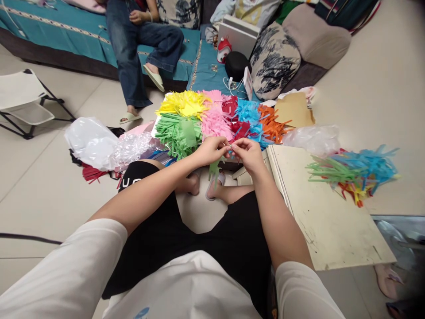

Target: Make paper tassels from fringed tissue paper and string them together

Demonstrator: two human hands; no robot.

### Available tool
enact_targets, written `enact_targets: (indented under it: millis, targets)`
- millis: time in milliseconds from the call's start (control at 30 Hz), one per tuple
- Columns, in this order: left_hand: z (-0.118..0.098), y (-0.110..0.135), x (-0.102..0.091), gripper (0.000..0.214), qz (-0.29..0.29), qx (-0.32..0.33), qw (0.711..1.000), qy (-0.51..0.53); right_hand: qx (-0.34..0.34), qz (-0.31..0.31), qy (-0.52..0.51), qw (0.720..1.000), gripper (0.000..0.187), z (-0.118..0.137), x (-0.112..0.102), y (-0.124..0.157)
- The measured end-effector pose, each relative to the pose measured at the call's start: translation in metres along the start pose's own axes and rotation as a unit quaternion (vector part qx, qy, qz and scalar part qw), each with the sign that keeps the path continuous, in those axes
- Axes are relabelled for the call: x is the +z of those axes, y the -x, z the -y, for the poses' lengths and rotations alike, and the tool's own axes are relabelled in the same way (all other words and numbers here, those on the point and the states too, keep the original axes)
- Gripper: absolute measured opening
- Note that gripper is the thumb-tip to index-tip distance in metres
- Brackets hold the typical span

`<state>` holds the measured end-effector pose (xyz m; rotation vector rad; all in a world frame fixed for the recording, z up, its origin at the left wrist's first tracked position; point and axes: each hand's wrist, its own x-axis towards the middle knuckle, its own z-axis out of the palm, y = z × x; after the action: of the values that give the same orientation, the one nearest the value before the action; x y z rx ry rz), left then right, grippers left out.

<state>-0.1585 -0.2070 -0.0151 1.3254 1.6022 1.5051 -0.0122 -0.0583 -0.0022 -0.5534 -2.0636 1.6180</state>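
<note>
My left hand (214,149) and my right hand (249,153) meet fingertip to fingertip above my knees, both closed in a pinch. A strip of green fringed paper (214,173) hangs below my left hand. What lies between the fingertips of my right hand is too small to make out. Just beyond my hands are piles of cut paper fringe: green (175,135), yellow (184,104), pink (217,122), dark red (229,106), blue (248,111) and orange (272,124).
On my right stands a cream cabinet (332,221) carrying a bundle of multicoloured paper fringe (361,170). White plastic bags (93,141) lie at the left, near a folding stool (23,93). Another person in jeans (126,57) sits on the teal-covered sofa (76,26).
</note>
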Motion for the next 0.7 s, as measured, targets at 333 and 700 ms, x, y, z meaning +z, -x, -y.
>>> enact_targets:
  millis: [333, 700]
  targets:
    - [-0.002, 0.001, -0.005, 0.013, -0.043, 0.059, 0.987, -0.145, -0.013, -0.057, 0.006, 0.998, 0.039, -0.001, -0.017, -0.008]
    - [0.006, 0.001, 0.004, 0.023, -0.07, 0.13, 0.97, -0.191, -0.042, -0.026, 0.014, 0.999, 0.04, 0.004, -0.013, -0.004]
